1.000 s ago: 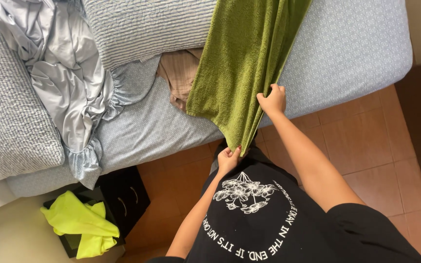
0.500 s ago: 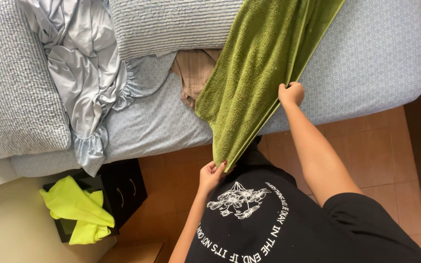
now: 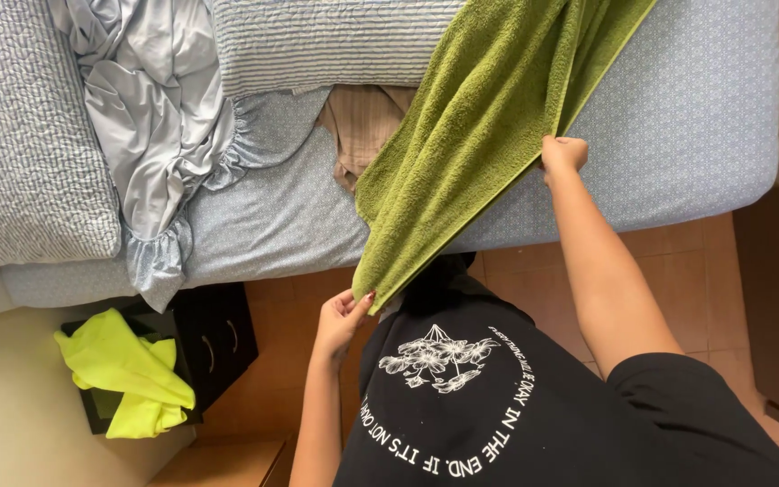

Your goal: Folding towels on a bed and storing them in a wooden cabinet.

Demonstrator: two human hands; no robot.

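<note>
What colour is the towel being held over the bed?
Olive green, the towel shows best in the head view.

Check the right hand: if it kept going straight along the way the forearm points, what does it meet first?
Right hand grips the green towel's edge and points up-frame over the bed. Likely more towel first, then the patterned sheet; depth is unclear.

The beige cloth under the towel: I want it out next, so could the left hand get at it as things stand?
Probably not freely: the left hand pinches the green towel corner, and the towel overlaps the beige cloth lying farther in on the bed.
</note>
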